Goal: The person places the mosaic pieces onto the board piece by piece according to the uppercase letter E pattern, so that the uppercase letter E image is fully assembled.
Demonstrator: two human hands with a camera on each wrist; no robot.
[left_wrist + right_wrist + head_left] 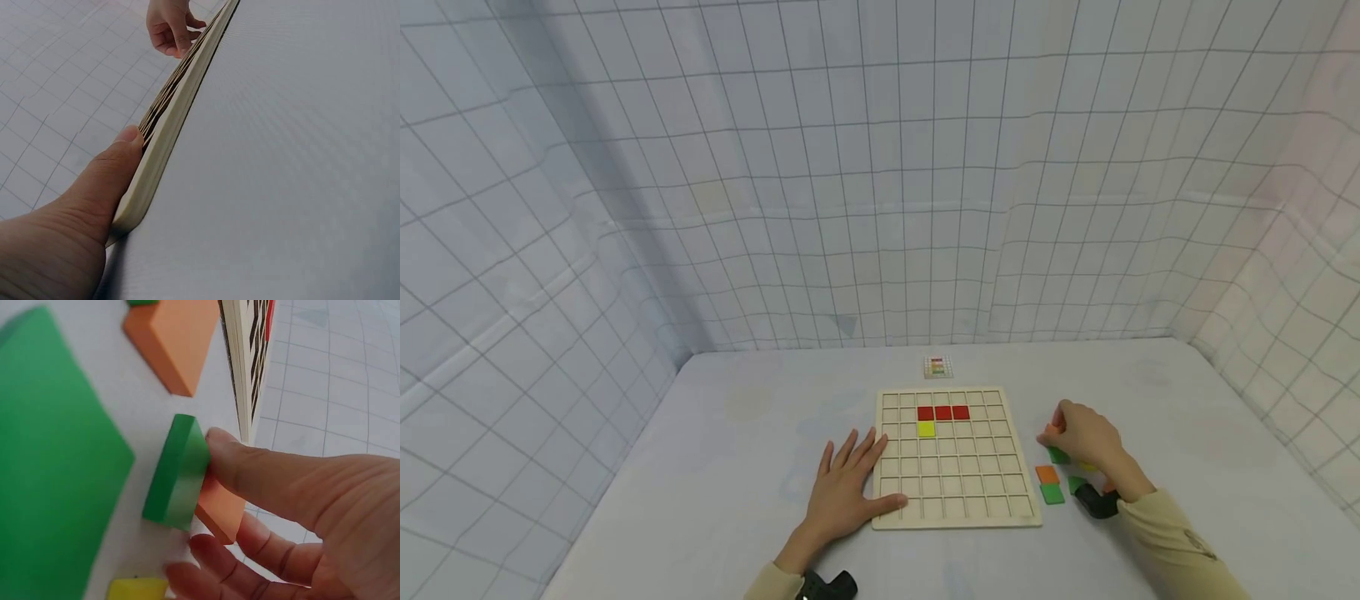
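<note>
A cream grid board (955,508) lies on the table, with three red tiles (943,413) in a row and one yellow tile (927,429) below the leftmost. My left hand (842,496) rests spread at the board's left side, its thumb lying over the front left edge; the left wrist view shows that thumb on the rim. Right of the board, my right hand (1086,433) pinches an orange tile (222,509) between thumb and fingers. Close beside the thumb is a green tile (178,472), and a yellow tile (137,589) lies near the fingertips.
Another orange tile (1047,474) touches a green tile (1052,494) by the board's right edge. More loose tiles lie partly hidden under my right hand and wrist. Behind the board sits a small pattern card (937,367). Grid-patterned white cloth (880,208) surrounds the table.
</note>
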